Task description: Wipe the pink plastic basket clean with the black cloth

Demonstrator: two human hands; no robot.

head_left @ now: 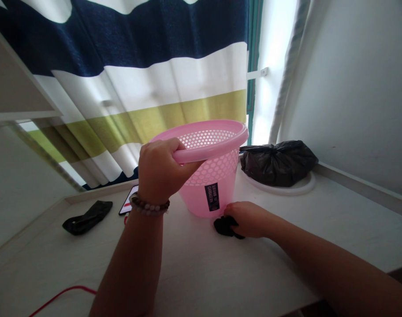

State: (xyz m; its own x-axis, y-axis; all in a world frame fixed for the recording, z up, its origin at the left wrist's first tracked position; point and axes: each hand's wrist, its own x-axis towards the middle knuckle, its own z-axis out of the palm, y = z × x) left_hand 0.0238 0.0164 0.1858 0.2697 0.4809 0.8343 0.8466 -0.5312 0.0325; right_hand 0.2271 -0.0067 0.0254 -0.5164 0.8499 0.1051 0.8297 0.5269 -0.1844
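Observation:
A pink garbage bin (201, 200) with a perforated upper wall and a dark label stands on the white surface, tilted slightly. My left hand (161, 165), with a beaded bracelet at the wrist, grips the bin's rim on the left, fingers over the edge and thumb beneath it. By the bin's base on the right, my right hand (247, 218) is closed on a crumpled black cloth (225, 226) that lies against the surface. Part of the cloth is hidden under the fingers.
A tied black plastic bag (278, 163) sits on a round white lid or plate (298, 188) at the back right. To the left lie a folded black bag (87, 217), a phone (128, 200) and a red cable (68, 288). Striped curtains (174, 83) hang behind.

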